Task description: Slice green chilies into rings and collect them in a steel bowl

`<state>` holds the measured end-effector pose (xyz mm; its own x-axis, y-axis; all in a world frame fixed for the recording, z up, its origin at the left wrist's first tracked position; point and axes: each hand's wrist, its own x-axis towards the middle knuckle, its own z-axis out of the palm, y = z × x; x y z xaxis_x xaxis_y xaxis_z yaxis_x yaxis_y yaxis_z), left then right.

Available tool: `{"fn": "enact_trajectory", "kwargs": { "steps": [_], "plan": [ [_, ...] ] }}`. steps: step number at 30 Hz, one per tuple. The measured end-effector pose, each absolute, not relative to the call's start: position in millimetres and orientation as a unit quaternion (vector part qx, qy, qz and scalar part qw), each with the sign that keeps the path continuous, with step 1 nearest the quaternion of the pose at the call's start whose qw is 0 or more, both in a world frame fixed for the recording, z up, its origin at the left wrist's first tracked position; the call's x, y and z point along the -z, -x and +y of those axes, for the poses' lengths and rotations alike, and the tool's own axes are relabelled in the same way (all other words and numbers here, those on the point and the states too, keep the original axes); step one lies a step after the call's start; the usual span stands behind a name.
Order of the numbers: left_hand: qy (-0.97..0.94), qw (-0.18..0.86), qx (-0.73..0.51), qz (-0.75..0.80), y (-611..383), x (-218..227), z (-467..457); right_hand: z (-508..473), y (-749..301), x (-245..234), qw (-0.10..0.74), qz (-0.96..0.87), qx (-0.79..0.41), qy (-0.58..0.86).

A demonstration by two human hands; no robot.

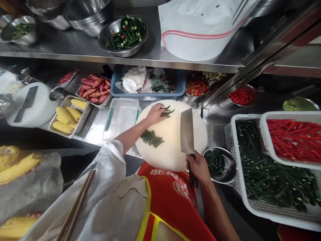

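Note:
On the round white cutting board (173, 154), the fingers of my left hand (155, 114) curl over a few long green chilies (168, 111) near the far edge. My right hand (199, 167) grips the black handle of a cleaver (187, 130). The cleaver's broad blade lies over the right part of the board, apart from the chilies. Closer to me, at the board's left, sits a row of dark green chili pieces (151, 138). A steel bowl (232, 157) with dark green chilies stands against the board's right side.
At right are a white basket (242, 182) of green chilies and a white basket (265, 140) of red chilies. Left are a clear plastic box (120, 120), a corn tray (71, 134) and another board (45, 103) with a knife. A blue bin (147, 97) stands beneath the steel shelf (75, 57).

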<state>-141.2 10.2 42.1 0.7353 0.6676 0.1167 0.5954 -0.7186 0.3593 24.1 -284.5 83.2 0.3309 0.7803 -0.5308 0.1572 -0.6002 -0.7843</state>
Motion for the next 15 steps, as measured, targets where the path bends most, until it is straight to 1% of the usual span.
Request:
{"fn": "enact_trajectory", "kwargs": {
  "steps": [4,8,11,15],
  "plan": [
    [-0.927,0.217,-0.099,0.289,140.4,-40.2,27.0,-267.2,-21.7,-84.3,0.286,-0.347,-0.462,0.764],
    [-0.942,0.232,-0.085,0.230,140.5,-41.5,18.5,-247.7,-22.2,-92.0,0.219,-0.392,-0.414,0.792],
    [-0.935,0.240,-0.105,0.238,143.3,-42.5,11.8,-241.8,-21.5,-98.3,0.168,-0.432,-0.385,0.798],
    [-0.927,0.260,-0.114,0.246,147.6,-42.0,12.4,-243.0,-17.7,-102.5,0.146,-0.474,-0.391,0.775]
  ]
}}
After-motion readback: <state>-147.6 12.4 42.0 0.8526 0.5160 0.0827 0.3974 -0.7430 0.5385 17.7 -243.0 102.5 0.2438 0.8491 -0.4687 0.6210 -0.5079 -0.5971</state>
